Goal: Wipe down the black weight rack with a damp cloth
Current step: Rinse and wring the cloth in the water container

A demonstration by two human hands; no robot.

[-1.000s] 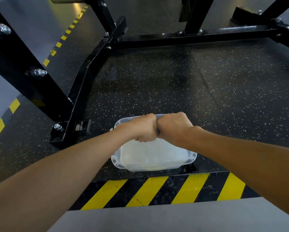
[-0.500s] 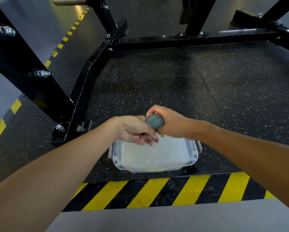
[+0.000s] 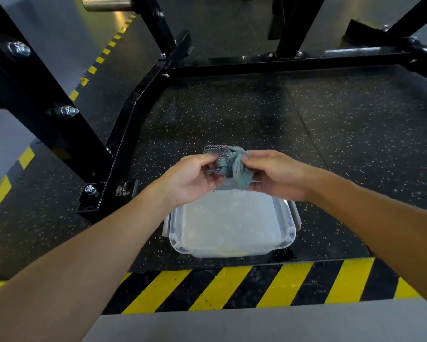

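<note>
A crumpled blue-grey damp cloth [image 3: 228, 164] hangs between my two hands above a clear plastic tub of cloudy water [image 3: 232, 245]. My left hand [image 3: 190, 178] pinches the cloth's left side, palm turned up. My right hand [image 3: 279, 175] pinches its right side. The black weight rack [image 3: 133, 112] stands to the left and behind: a slanted upright with bolts at the left, a base rail running back, and a cross rail [image 3: 294, 64] at the far side.
Speckled black rubber flooring [image 3: 331, 144] lies inside the rack's base. A yellow-and-black hazard stripe [image 3: 232, 287] edges the platform near me, with grey floor below it. A steel bar end [image 3: 103, 3] sticks out at the top left.
My fists were pressed together over the tub, then parted to show the balled cloth. Now both hands have drawn apart and the cloth is partly spread between them.
</note>
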